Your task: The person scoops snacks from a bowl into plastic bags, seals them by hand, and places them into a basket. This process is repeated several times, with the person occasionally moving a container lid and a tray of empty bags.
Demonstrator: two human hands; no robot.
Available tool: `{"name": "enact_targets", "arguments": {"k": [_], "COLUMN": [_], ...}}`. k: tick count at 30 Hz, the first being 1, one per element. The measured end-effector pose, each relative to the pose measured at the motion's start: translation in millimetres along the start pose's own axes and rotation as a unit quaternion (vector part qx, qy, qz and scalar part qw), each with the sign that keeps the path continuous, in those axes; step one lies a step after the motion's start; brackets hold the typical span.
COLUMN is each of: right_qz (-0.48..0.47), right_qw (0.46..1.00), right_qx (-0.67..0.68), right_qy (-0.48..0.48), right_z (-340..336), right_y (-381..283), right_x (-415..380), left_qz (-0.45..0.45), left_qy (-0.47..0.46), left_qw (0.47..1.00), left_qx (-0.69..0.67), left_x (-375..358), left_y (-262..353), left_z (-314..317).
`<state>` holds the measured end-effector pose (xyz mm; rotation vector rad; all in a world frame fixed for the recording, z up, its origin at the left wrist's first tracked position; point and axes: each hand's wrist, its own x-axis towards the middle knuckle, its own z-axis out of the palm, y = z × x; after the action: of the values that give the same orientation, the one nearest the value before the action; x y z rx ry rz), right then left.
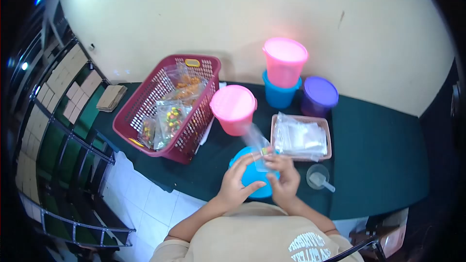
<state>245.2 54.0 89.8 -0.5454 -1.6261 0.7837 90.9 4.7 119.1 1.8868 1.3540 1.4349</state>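
Note:
A small clear plastic bag [256, 137] stands up between my hands, blurred by motion, with a small greenish-yellow patch low on it. My right hand [285, 175] is closed on the bag's lower part, fingers bent. My left hand [239, 178] curves in from the other side, its fingertips at the bag and its thumb held apart below. Under both hands is a blue round lid [252, 188], partly covered by them. Right of my hands, a clear cup [316, 171] holds a small scoop [320, 181]. Behind it, a pink tray [328, 140] carries stacked clear bags [298, 137].
A maroon basket [182, 138] at the left holds bags of colourful and orange snacks. A pink tub [234, 109] stands beside it. At the back, another pink tub [285, 63] sits on a blue tub [280, 92], next to a purple tub [319, 96]. Brown paper packets [111, 98] lie far left.

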Motion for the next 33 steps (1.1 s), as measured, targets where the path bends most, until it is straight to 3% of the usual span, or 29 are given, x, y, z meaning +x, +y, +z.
{"name": "enact_targets", "arguments": {"k": [2,4,6,7,10,11,13,18,23,24,25,26,27,29,30,32,33], "right_qz": [0.013,0.024,-0.007,-0.013,-0.088,-0.098,-0.034,-0.045,0.007,0.072,0.073,0.176,0.271,0.278,0.279,0.361,0.356], "right_qw": [0.999,0.998,0.993,0.993,0.941,0.942,0.942,0.919,0.941,0.949,0.947,0.962,0.933,0.879,0.880,0.794,0.795], "right_qx": [0.002,0.025,-0.119,-0.115,-0.311,-0.303,-0.249,-0.327,-0.256,-0.193,-0.195,-0.010,0.175,0.267,0.262,0.295,0.294], "right_qy": [-0.044,-0.056,0.011,0.005,-0.101,-0.108,-0.221,-0.218,-0.219,-0.240,-0.244,-0.208,-0.162,-0.281,-0.283,-0.390,-0.394], "right_z": [11.0,15.9,14.2,10.8,-6.7,-11.9,-17.5,-11.6,-24.3,-34.6,-28.2,-20.0,-11.8,17.2,27.0,44.1,46.5], "right_y": [-3.7,3.7,14.8,7.5,-19.1,-18.9,-21.7,-18.8,-4.8,13.0,23.1,32.3,38.1,33.2,26.0,15.3,9.6], "right_x": [-4.7,-9.7,-7.2,3.0,32.0,35.6,38.1,30.5,37.5,34.4,31.1,27.7,24.0,7.9,5.7,12.4,16.7], "left_qz": [-0.036,0.018,0.062,0.062,0.068,0.065,0.089,0.041,0.043,0.062,-0.025,-0.051,-0.076,-0.105,-0.112,-0.123,-0.137], "left_qy": [0.039,0.051,0.048,0.057,0.035,0.047,0.042,0.091,0.118,0.156,0.216,0.275,0.331,0.284,0.274,0.305,0.331], "left_qw": [0.999,0.997,0.987,0.986,0.971,0.969,0.963,0.976,0.982,0.975,0.976,0.958,0.930,0.939,0.926,0.906,0.886], "left_qx": [-0.010,0.056,0.139,0.143,0.227,0.235,0.249,0.195,0.144,0.143,0.024,-0.058,-0.141,-0.166,-0.233,-0.265,-0.293], "left_x": [-3.9,-6.0,-9.3,-10.5,-14.0,-15.1,-18.5,-24.9,-19.5,-17.5,-19.0,-14.5,-8.4,-3.7,-0.4,1.1,1.8], "left_y": [-13.1,-21.8,-19.4,-15.6,-13.4,-12.2,-6.1,-5.3,6.1,3.2,3.7,2.7,0.0,-16.7,-17.4,-20.4,-23.7], "left_z": [5.9,3.6,3.3,2.5,-1.8,-4.0,-7.6,-16.2,-43.1,-48.4,-52.7,-59.3,-65.4,-67.5,-68.0,-72.8,-78.0]}}
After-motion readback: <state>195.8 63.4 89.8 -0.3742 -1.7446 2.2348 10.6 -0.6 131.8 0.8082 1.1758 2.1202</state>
